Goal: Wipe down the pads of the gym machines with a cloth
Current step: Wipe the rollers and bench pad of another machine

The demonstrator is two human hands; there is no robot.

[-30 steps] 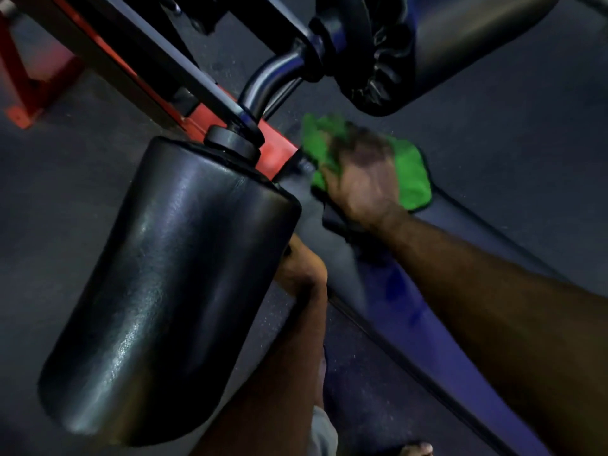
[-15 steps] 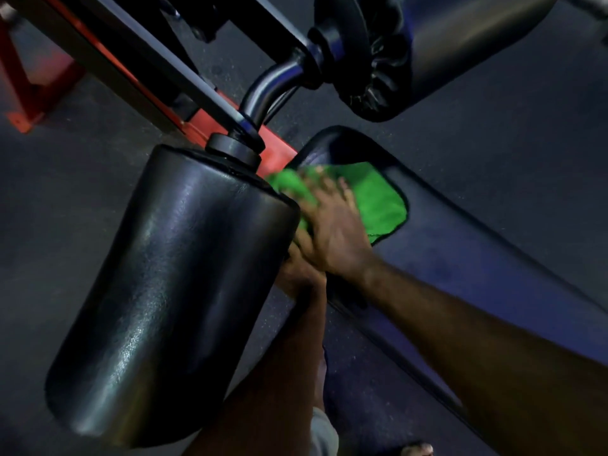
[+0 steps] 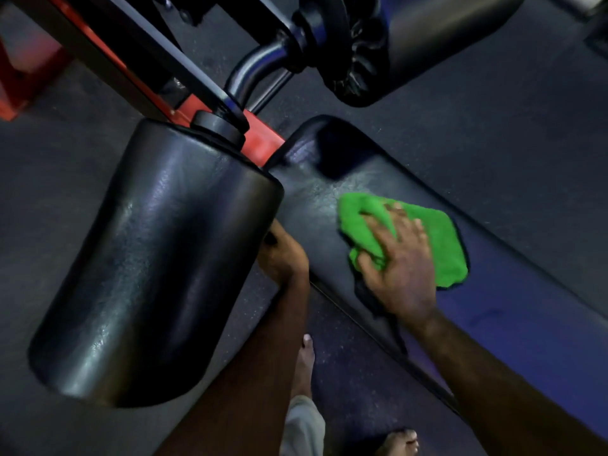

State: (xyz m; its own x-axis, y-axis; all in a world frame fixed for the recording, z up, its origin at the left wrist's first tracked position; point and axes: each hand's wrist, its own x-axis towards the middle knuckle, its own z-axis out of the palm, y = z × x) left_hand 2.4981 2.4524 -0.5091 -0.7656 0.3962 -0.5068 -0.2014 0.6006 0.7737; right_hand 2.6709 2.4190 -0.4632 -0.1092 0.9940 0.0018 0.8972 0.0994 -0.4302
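On the gym floor: two round roller pads and one long flat pad belong to one red-framed machine.
Near roller pad [image 3: 154,261]: largest thing in view, black and shiny; I cannot tell if it is wiped.
Flat pad [image 3: 513,291]: the surface under work; its upper end shows streaks, so I judge that part done and the long lower stretch left.
Far roller pad [image 3: 424,34]: only partly visible.
Right hand [image 3: 399,271]: its grip is flat and spread, pressing the one green cloth [image 3: 441,248] onto the flat pad, thumb gathering a fold.
Left hand [image 3: 283,255]: against the near roller pad's edge; fingers hidden, grip not clear.
Count: three pads, one cloth, two hands.
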